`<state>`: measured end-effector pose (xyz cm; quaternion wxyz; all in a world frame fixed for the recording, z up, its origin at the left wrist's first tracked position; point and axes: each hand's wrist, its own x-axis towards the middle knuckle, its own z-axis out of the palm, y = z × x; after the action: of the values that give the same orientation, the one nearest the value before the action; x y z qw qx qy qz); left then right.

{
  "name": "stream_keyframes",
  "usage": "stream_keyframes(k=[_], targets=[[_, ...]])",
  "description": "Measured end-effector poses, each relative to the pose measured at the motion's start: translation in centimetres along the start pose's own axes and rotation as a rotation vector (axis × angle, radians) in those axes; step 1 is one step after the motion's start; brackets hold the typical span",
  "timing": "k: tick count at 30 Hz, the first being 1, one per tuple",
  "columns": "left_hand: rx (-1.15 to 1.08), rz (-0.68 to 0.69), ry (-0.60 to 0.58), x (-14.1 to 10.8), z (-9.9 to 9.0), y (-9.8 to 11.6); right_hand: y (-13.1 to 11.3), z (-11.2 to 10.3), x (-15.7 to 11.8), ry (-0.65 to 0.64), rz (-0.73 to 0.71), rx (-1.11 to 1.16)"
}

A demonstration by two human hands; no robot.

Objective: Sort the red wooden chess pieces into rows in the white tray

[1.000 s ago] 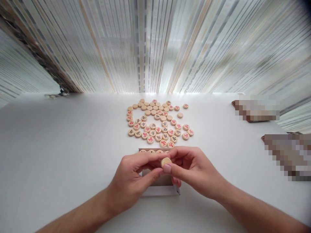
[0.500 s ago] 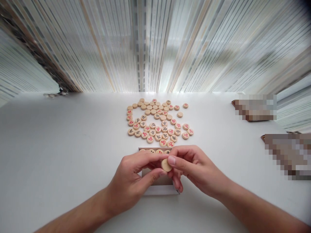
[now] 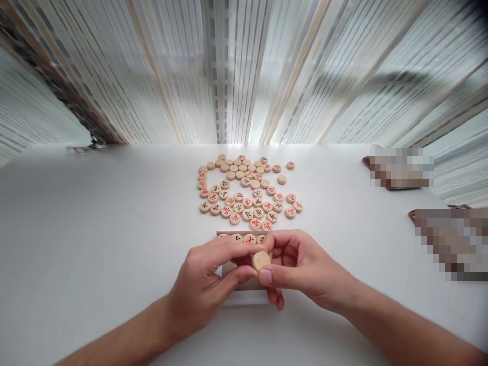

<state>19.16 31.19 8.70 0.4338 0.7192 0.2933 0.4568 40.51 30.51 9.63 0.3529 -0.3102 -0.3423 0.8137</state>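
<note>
Head view: left hand (image 3: 208, 274) and right hand (image 3: 308, 267) fingers pinch a xiangqi piece (image 3: 261, 261), part-hiding the box (image 3: 246, 297). Loose pieces (image 3: 247, 202) lie beyond it.

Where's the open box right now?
In the head view, the box sits low-centre on the table, partly beneath the left hand and right hand, nearer than the scattered pieces.

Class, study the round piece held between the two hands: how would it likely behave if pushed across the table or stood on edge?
The round piece is probably stiff, showing no bend between the left hand and right hand. Its flat face suggests it would slide when pushed lying flat; its round outline suggests it could roll on edge.
</note>
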Motion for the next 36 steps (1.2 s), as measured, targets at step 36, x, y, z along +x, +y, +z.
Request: stream_keyframes(k=[36], targets=[[-0.032,0.048,-0.034,0.34,-0.02,0.85,-0.46,1.06,-0.48,0.046,-0.088,-0.158]])
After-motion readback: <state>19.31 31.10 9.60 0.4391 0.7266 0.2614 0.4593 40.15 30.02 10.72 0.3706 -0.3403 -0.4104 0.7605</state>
